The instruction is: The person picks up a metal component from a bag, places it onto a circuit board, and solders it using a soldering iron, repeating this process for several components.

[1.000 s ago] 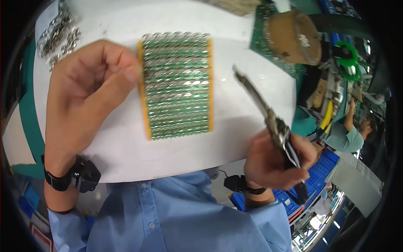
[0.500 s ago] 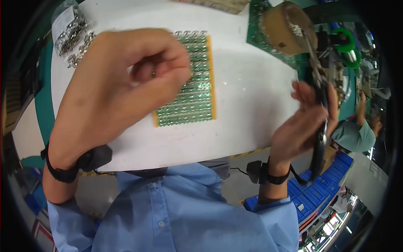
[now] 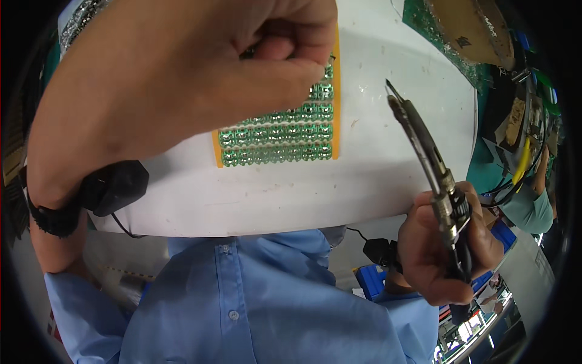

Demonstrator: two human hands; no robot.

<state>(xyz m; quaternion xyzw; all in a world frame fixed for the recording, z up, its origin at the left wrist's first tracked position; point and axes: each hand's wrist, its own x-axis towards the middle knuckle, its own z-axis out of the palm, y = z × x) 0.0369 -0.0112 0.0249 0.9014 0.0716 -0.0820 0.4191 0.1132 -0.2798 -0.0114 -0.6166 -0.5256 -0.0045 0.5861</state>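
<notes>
Over the upper part of the green circuit board panel (image 3: pixel 276 156), my left hand (image 3: pixel 267 67) is closed in a pinch. A tiny dark tip (image 3: pixel 333 57) shows by its fingertips, too small to name. The panel lies on the white table, with rows of small shiny metal parts and yellow side strips; my left hand and forearm cover much of it. At the right, my right hand (image 3: pixel 445 242) is wrapped round the handle of a soldering iron (image 3: pixel 445 200). Its thin dark tip points up and left, above the bare tabletop and apart from the panel.
A brown round container (image 3: pixel 476 30) stands on a green mat (image 3: pixel 433 36) at the far right. A plastic bag (image 3: pixel 79 24) of metal parts is partly visible at the far left. Cables (image 3: pixel 521 164) and another person's sleeve (image 3: pixel 530 209) are beyond the table's right edge.
My left hand has moved up and right over the panel, still pinched. My right hand has come lower, and the soldering iron now tilts left, away from the brown container. The view has shifted too.
</notes>
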